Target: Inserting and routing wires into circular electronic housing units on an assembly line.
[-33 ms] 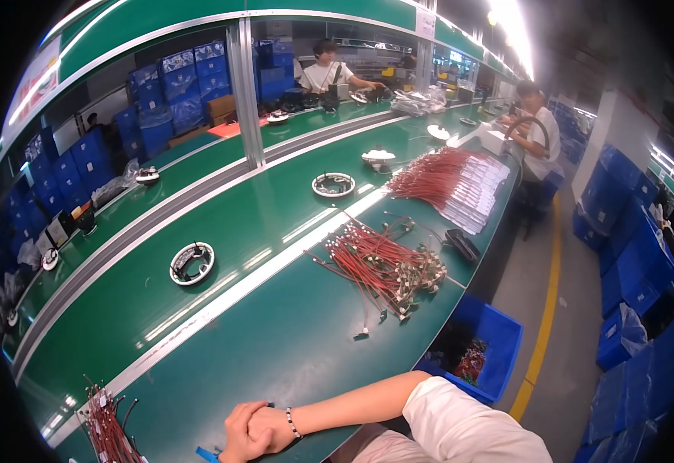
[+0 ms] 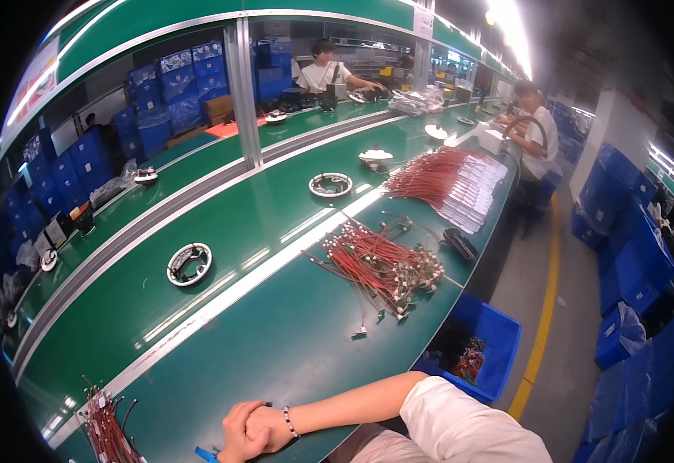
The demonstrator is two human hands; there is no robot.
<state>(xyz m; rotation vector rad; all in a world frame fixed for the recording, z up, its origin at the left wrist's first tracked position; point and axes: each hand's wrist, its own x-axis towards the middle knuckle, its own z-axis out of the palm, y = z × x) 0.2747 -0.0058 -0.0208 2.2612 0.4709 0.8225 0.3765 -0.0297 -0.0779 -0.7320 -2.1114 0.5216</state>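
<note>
My left hand (image 2: pixel 237 423) and my right hand (image 2: pixel 269 429) are clasped together over the near edge of the green worktable (image 2: pixel 275 339). Fingers are folded against one another, and no object shows between them. A beaded bracelet (image 2: pixel 289 422) circles my right wrist. Beside my left hand is a piece of blue strap (image 2: pixel 206 454), partly cut off by the lower edge. Nearest on the left lies a bundle of dark red wire harnesses (image 2: pixel 107 428). Farther right, a loose pile of red cables with pale connectors (image 2: pixel 387 266) rests on the table.
White ring-shaped units (image 2: pixel 190 265) sit spaced along the green conveyor belt (image 2: pixel 260 224). Bagged red cables (image 2: pixel 449 181) and a black object (image 2: pixel 460 243) lie at the right. A blue bin (image 2: pixel 499 339) stands beside the table. One person (image 2: pixel 534 131) sits farther along; another (image 2: pixel 325 73) works across the line.
</note>
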